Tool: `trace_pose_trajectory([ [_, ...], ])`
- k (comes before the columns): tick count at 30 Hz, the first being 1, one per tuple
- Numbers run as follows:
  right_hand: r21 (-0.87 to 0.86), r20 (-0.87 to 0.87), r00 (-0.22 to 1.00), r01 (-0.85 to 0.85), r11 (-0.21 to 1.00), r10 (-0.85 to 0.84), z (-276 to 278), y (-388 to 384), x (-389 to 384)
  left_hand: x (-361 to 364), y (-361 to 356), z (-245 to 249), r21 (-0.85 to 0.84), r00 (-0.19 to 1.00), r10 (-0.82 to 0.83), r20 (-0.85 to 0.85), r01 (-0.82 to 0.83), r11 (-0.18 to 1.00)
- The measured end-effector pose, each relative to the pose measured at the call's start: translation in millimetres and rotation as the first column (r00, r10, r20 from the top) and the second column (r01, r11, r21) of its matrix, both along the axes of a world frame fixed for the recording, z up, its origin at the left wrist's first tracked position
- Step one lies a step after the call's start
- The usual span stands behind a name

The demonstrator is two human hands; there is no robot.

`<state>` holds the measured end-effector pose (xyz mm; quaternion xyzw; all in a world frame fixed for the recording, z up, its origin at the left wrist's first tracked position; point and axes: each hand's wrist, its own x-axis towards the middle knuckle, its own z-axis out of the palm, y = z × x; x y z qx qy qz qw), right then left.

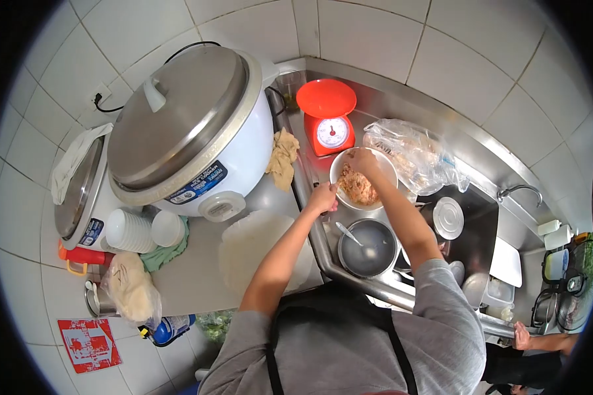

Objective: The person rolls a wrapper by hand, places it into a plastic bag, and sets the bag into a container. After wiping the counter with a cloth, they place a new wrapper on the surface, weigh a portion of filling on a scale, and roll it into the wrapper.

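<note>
A white bowl (391, 172) holds a pinkish, minced-meat-like mixture (358, 189). My left hand (323, 198) is closed on the bowl's left rim. Inside the bowl, at its far side, my right hand (361, 160) reaches down with bent fingers at the mixture; its fingertips are hidden. Just behind the bowl stands a red kitchen scale (329, 128) with a round dial and a red pan. A clear plastic bag (412, 155) with pale contents lies against the bowl's right side. Nearer to me is a dark metal bowl (369, 258) with a spoon (348, 232) in it.
At left are a large rice cooker (197, 131), a second cooker (82, 197), stacked white bowls (130, 230) and a tan cloth (283, 158). To the right, a sink (478, 230) holds cookware beneath a faucet (520, 192). Another person's hand (522, 336) shows at lower right.
</note>
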<state>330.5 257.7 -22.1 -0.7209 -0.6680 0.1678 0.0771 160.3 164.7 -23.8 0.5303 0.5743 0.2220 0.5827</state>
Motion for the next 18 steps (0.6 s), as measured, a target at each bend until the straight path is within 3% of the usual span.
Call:
trace_pose_trajectory([
  [3, -0.064, 0.040, 0.965, 0.263, 0.963, -0.261, 7, -8, -25, 7, -2, -3, 0.075, 0.998, 0.057, 0.014, -0.058, 0.996],
  [7, -0.124, -0.111, 0.878, 0.452, 0.883, -0.465, 0, 0, -13, 12, 0, -16, 0.144, 0.993, 0.087, -0.076, -0.075, 0.987],
  [11, -0.211, -0.454, 0.870, 0.104, 0.972, -0.192, -20, 6, 21, 11, -3, -10, 0.155, 0.994, 0.104, -0.033, -0.097, 0.983],
  [14, -0.204, -0.271, 0.959, 0.028, 0.979, -0.084, 19, -8, 9, 14, -2, -16, 0.186, 0.995, 0.084, -0.050, -0.074, 0.980],
  [15, -0.134, -0.170, 0.970, 0.150, 0.980, -0.171, -8, 5, 2, 14, -4, -16, 0.181, 0.994, 0.085, -0.070, -0.071, 0.981],
  [18, -0.231, 0.049, 0.961, 0.276, 0.933, -0.272, 15, 1, -24, 12, 1, -23, 0.213, 0.993, 0.090, -0.077, -0.072, 0.974],
])
